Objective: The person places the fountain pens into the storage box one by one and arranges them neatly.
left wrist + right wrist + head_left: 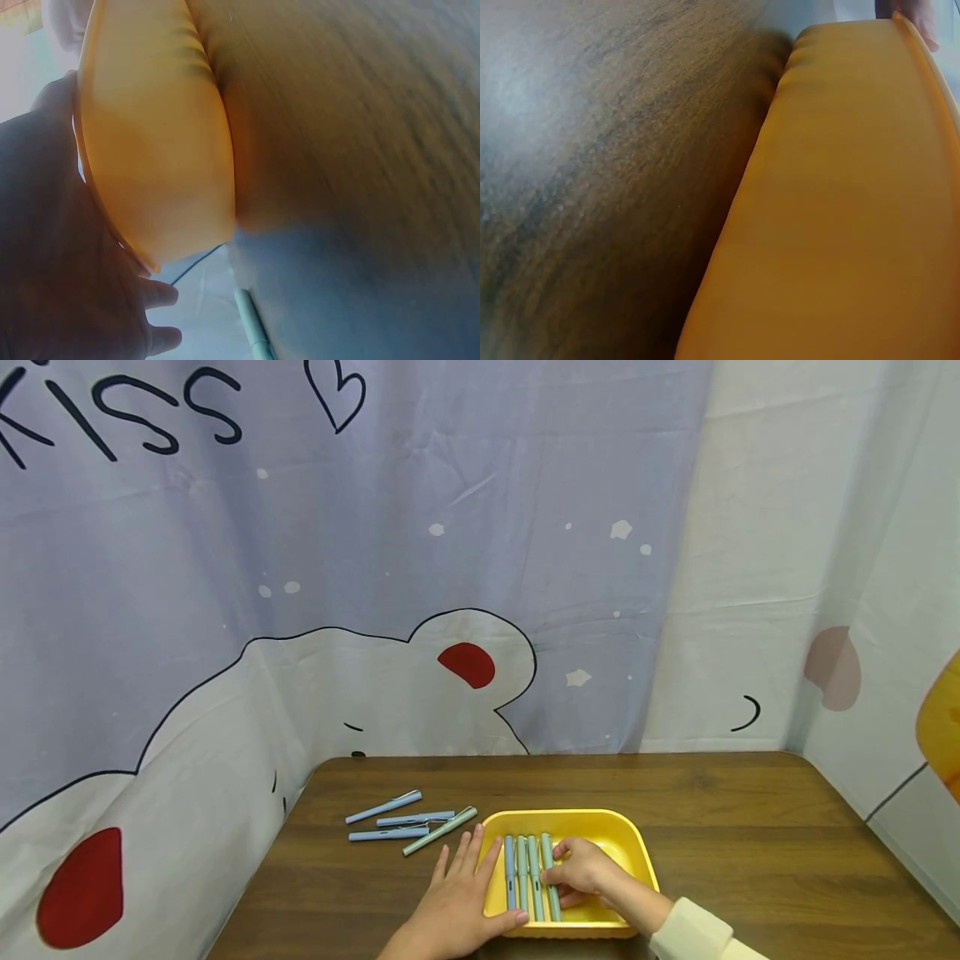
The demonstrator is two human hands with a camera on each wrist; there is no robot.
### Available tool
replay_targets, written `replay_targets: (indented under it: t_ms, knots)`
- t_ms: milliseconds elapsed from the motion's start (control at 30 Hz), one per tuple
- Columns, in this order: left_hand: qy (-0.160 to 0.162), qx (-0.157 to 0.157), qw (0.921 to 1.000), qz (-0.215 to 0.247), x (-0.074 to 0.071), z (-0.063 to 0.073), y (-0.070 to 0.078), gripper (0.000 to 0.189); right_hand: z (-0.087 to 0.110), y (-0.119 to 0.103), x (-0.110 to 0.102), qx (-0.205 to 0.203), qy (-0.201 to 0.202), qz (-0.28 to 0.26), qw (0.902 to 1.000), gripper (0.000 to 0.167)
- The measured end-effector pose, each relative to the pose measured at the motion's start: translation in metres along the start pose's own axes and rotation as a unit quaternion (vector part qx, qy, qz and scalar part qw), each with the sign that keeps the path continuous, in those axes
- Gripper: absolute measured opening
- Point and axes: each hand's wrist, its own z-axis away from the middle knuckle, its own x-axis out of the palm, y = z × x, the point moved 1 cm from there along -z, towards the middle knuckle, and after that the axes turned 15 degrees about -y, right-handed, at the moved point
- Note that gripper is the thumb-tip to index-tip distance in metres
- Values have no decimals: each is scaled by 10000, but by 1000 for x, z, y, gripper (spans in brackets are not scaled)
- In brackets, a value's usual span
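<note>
In the head view a yellow tray (633,852) holds a row of capped pens lying side by side: one blue pen (510,872) at the left and three green ones. My right hand (588,870) reaches over the tray's right side and pinches the rightmost green pen (555,902) between thumb and finger. My left hand (461,893) spreads its straight fingers across the tray's left rim, thumb at the front edge. The left wrist view shows the left hand (75,247) against the tray's rim (84,142); in the right wrist view the tray wall (840,210) hides the right hand.
Left of the tray, several blue pens (386,834) and one green pen (442,831) lie loose on the brown wooden table (735,852). A printed curtain (570,568) hangs behind the table's back edge and along its sides.
</note>
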Motion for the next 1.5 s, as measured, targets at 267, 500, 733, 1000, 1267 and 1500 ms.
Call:
replay_targets:
  t_ms: [267,500,733,1000,1267,1500]
  knots:
    - [-23,-49,10000,21,0,1,1,103,1,-3,1,65,116,299,9995,34]
    - [-17,-50,10000,-18,-1,0,1,104,1,-4,0,152,120,629,9978,34]
    - [-31,-43,10000,13,0,0,1,103,7,-3,-6,228,-31,596,9980,42]
    - [29,-21,10000,-29,-1,1,1,102,29,-7,-23,-298,-346,725,9963,50]
    - [53,29,10000,21,-1,1,-1,102,54,-7,-37,-1440,-688,1930,9681,51]
    - [96,94,9999,24,1,0,-1,101,77,-1,-37,-2031,-116,2919,9346,47]
